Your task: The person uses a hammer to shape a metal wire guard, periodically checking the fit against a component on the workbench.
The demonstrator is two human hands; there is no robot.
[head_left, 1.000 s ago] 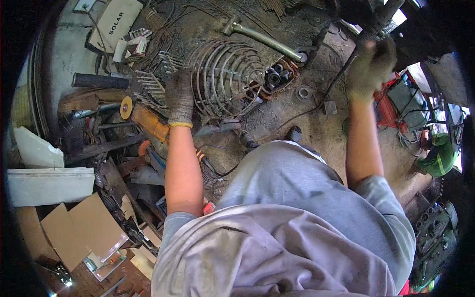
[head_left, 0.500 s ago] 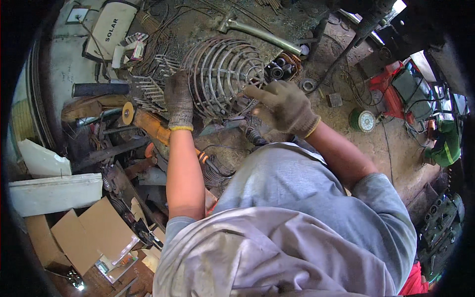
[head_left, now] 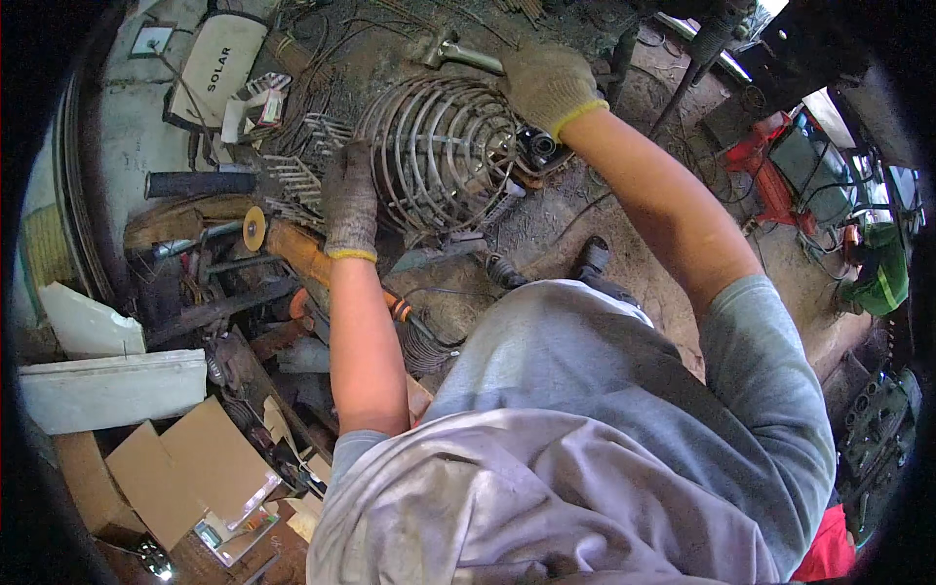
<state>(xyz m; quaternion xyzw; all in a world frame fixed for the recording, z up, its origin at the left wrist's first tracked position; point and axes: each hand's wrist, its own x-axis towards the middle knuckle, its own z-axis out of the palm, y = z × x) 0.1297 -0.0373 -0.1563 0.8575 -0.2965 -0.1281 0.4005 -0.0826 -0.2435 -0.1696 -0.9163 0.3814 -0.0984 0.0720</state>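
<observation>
A dome-shaped cage of concentric metal rings (head_left: pixel 429 146) joined by bars lies on its side in front of me. My left hand (head_left: pixel 349 200), in a dirty knitted glove, is closed on the left edge of its rings; the fingertips are hidden. Beyond the cage is a steel hammer (head_left: pixel 468 56) with a pipe-like handle. My gloved right hand (head_left: pixel 551 86) is wrapped round that handle and covers its near end. Just below this hand, a dark machine part with round openings (head_left: pixel 539 146) lies beside the cage.
An angle grinder (head_left: pixel 302 255) with an orange body lies left of my left forearm. Cut rods (head_left: pixel 292 180) lie beside the cage. Cardboard (head_left: pixel 190 468) is at the lower left. A red-framed machine (head_left: pixel 765 180) with cables stands at the right. My sandalled foot (head_left: pixel 592 256) is below the cage.
My right hand has moved up and away from the cage's front to the hammer's handle and closed on it. The left hand stays on the cage's edge.
</observation>
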